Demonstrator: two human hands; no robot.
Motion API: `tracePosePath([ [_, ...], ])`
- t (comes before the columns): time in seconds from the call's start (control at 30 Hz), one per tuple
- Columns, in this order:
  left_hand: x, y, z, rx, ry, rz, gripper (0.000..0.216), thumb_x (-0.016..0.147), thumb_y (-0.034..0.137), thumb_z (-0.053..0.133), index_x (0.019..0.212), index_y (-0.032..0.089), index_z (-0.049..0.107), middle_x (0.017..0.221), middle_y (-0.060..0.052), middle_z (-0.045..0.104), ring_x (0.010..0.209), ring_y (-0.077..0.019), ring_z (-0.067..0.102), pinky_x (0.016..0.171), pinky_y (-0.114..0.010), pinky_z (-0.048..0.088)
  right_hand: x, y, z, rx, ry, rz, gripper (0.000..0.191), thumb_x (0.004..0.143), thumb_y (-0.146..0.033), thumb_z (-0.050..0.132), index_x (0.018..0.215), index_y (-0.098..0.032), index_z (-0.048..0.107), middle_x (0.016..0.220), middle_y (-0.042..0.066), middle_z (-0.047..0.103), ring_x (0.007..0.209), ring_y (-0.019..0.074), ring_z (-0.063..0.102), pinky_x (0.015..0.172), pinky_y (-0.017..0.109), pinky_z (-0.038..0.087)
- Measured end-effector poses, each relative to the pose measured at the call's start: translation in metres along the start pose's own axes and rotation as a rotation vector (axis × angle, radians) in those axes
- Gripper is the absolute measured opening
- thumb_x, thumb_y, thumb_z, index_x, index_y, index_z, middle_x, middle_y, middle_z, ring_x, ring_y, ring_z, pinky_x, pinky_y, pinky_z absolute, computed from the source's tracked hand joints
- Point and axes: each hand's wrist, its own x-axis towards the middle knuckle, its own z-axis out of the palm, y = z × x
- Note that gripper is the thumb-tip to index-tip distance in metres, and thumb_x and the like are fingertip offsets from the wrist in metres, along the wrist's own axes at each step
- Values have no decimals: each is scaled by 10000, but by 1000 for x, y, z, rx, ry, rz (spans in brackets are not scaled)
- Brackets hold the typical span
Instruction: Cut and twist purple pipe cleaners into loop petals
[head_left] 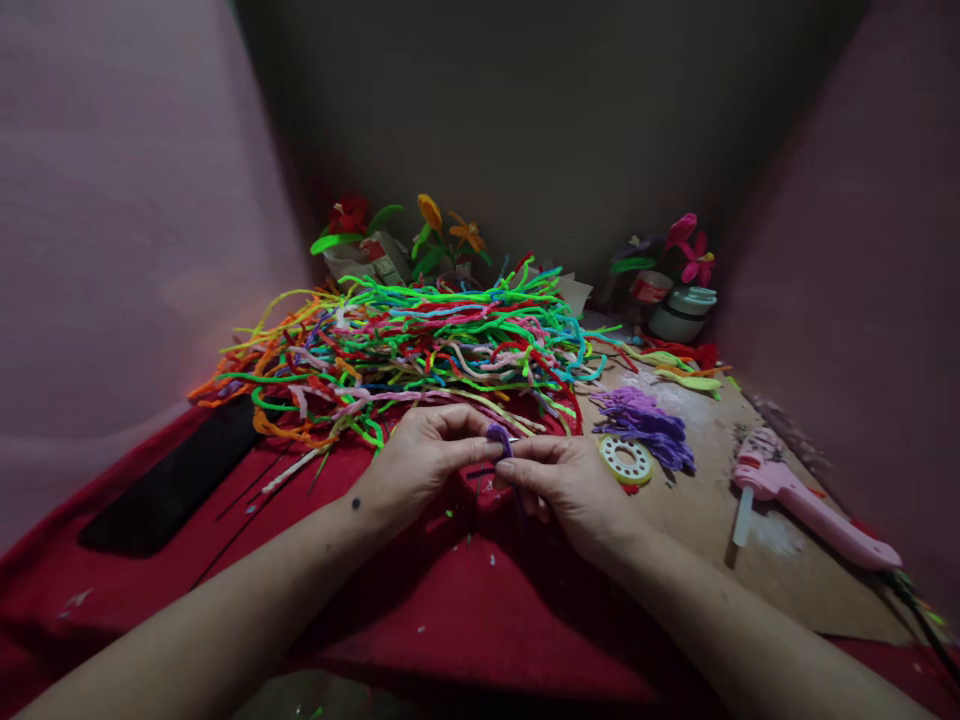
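A purple pipe cleaner [498, 436], bent into a narrow loop at its top, is pinched between my two hands above the red cloth. My left hand [429, 452] has thumb and index finger closed at the loop's left side. From the right, my right hand [564, 488] presses its fingertips on the same pipe cleaner, whose lower end hangs beneath them. Something thin and light shows by the right fingertips, too small to name. Just beyond lies a big tangled heap of colourful pipe cleaners [450, 345].
On the brown board [712, 540] at right are purple pieces [649, 428], a yellow tape roll [625, 460] and a pink glue gun [817, 510] with its cord. A black flat object [172, 480] lies left. Pipe-cleaner flowers [697, 255] and a jar [682, 312] stand behind.
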Motion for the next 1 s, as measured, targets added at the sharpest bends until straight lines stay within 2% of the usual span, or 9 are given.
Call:
tracePosePath([
  [0.17,0,3,-1,0,-98,45,156,654,182,636,808,156,627,736,6,616,646,-101,541,635,-218,429,-2,-6,2,-12,27,54,138,636,-212,645,542,-115,617,346,-70,394,316,19,272,342,188,173],
  [0.23,-2,4,0,53,-103,60,114,677,185,619,782,144,630,723,2,611,655,-101,536,634,-210,423,-2,-8,3,-19,27,64,120,618,-192,651,533,-116,616,342,-71,396,318,18,272,347,190,172],
  [0.37,-2,-2,4,81,-7,44,89,713,215,589,673,135,586,596,20,574,544,-82,492,536,-190,392,-1,-4,3,-34,-9,71,151,621,-238,660,535,-123,611,346,-59,425,306,29,295,338,194,176],
  [0.57,-1,-4,7,114,86,73,130,705,237,601,630,135,568,561,29,556,504,-74,466,496,-184,371,0,1,4,-2,24,37,191,618,-280,658,525,-132,581,442,-15,537,334,40,353,340,189,226],
  [0.67,-2,-3,8,235,138,139,156,679,238,629,582,130,573,539,29,540,513,-75,455,495,-181,361,-1,-1,5,-20,28,33,182,627,-263,647,522,-130,580,439,-14,535,345,39,360,348,184,232],
  [0.87,-3,-11,10,502,242,373,196,718,256,590,556,145,588,539,19,548,528,-84,460,542,-197,368,-2,2,7,10,2,36,196,636,-258,637,512,-137,545,460,-9,557,343,41,365,338,181,231],
  [0.93,-1,-10,9,467,226,354,223,724,280,586,548,144,572,523,27,516,513,-78,437,521,-192,356,-2,5,7,29,-9,44,196,639,-266,638,523,-137,547,467,-8,561,332,43,363,324,179,229],
  [1.0,2,-6,5,360,197,268,272,760,330,541,565,141,552,510,36,470,484,-68,400,477,-185,330,-1,8,6,60,-15,48,198,647,-280,638,540,-135,557,488,-1,576,322,42,360,309,177,238],
])
